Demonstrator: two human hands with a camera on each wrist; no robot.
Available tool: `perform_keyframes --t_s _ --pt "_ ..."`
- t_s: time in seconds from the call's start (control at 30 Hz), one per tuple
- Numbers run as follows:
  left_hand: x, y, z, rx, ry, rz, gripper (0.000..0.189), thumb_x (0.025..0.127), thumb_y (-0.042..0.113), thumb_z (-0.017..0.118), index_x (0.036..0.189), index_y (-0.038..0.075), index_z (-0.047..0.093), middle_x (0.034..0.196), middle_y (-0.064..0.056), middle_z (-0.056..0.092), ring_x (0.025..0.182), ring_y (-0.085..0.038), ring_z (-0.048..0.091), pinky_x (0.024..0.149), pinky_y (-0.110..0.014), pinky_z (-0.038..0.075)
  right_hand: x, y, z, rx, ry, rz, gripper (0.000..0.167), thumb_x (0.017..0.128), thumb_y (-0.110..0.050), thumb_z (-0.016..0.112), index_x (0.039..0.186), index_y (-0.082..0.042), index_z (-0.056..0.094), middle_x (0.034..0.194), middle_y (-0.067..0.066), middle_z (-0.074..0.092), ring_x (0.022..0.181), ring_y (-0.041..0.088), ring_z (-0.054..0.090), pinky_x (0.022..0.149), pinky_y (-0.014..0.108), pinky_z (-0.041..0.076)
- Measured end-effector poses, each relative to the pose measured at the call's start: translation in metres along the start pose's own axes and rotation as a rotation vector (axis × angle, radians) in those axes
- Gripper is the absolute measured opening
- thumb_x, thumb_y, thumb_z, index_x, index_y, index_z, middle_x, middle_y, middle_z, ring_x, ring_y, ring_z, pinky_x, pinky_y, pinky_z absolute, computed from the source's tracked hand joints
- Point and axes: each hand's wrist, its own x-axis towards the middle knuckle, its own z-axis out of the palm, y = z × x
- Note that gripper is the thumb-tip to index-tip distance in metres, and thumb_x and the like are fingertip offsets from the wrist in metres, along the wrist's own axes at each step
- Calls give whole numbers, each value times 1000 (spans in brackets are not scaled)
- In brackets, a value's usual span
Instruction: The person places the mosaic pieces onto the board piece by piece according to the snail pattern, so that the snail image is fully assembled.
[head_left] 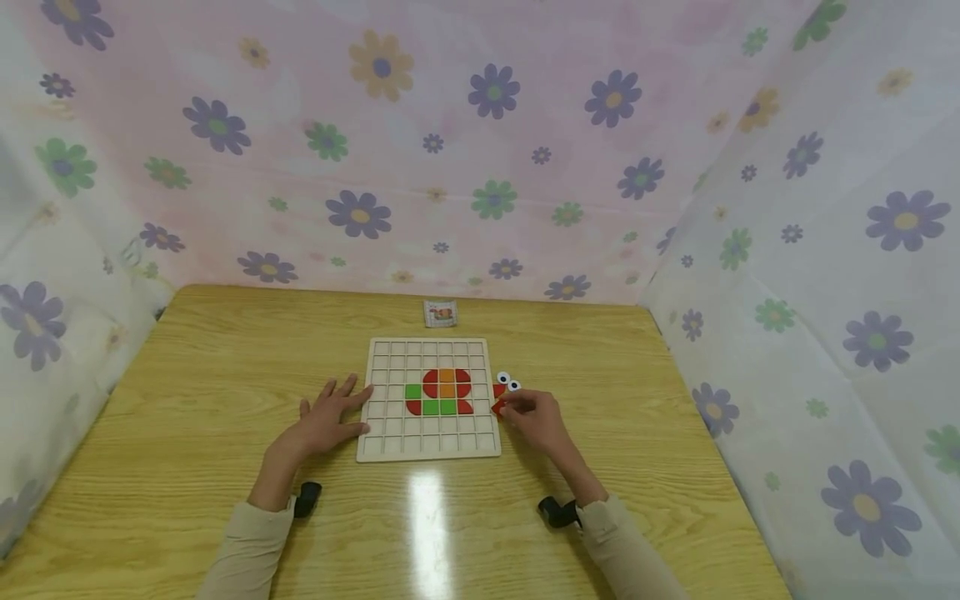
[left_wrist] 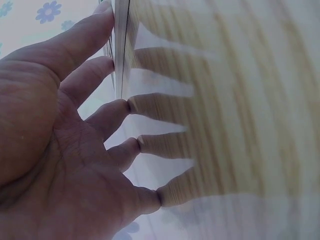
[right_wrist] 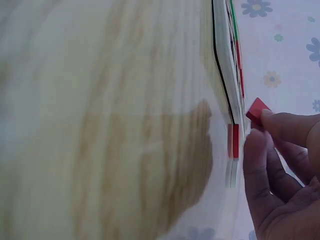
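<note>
A pale wooden grid board [head_left: 382, 447] lies on the table, with red, orange and green tiles [head_left: 447, 407] set in its middle cells. My left hand [head_left: 322, 423] is spread at the board's left edge, its thumb and index finger touching the rim. The other fingertips [left_wrist: 131, 145] rest on the tabletop. Beside the board's right edge, my right hand [head_left: 536, 421] pinches a small red tile [right_wrist: 257, 111] between thumb and index finger, raised above the table. Another red tile [head_left: 499, 389] lies just past that edge, next to two white eye pieces [head_left: 513, 386].
A small picture card [head_left: 440, 314] lies behind the board. The wooden table [head_left: 225, 350] ends at flower-patterned cloth walls [head_left: 420, 150] at the back and both sides. Black wrist devices [head_left: 558, 512] are below the hands.
</note>
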Motion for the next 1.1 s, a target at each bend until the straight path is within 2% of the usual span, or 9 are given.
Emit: perform_keyframes --t_s 0.3,0.4,0.53,0.63,0.73,0.97,1.1 --pt "0 2 0 9 -1 -1 67 98 24 67 155 2 39 164 -32 15 148 -60 1 104 -86 -1 9 -4 9 67 -5 -32 10 91 -2 75 100 0 78 96 12 76 81 12 65 73 22 52" --pt "0 1 0 10 -1 -4 67 98 24 67 155 3 40 164 -32 16 148 -60 1 104 -86 0 9 -24 6 95 -46 -64 12 91 1 73 101 6 77 96 19 75 82 20 66 73 23 52" --pt "0 1 0 8 0 -3 67 98 25 67 155 3 40 164 -32 16 148 -60 1 103 -86 0 16 -32 12 113 -78 -91 14 92 0 72 102 11 75 98 25 74 81 29 64 72 26 51" --pt "-1 1 0 6 1 1 67 98 25 67 156 3 40 164 -32 15 148 -61 1 103 -86 0 27 -20 25 127 -58 -101 13 92 -4 74 101 6 77 96 20 75 76 20 60 69 24 48" --pt "-1 1 0 10 0 3 67 98 26 67 156 3 40 164 -33 15 148 -61 1 103 -86 0 33 -20 32 139 -53 -107 12 92 -5 75 100 3 77 92 16 75 73 12 55 65 21 45" --pt "0 1 0 11 3 0 67 98 26 67 156 4 39 164 -32 15 148 -61 1 103 -86 -1 42 -27 42 106 -82 -144 10 95 -6 72 100 0 76 93 12 73 72 12 56 65 23 47" --pt "1 0 0 15 1 3 68 99 26 67 156 4 39 164 -32 15 148 -61 1 103 -87 0 48 -29 48 96 -119 -134 9 95 -6 72 100 -1 76 93 12 74 73 12 59 66 24 49"
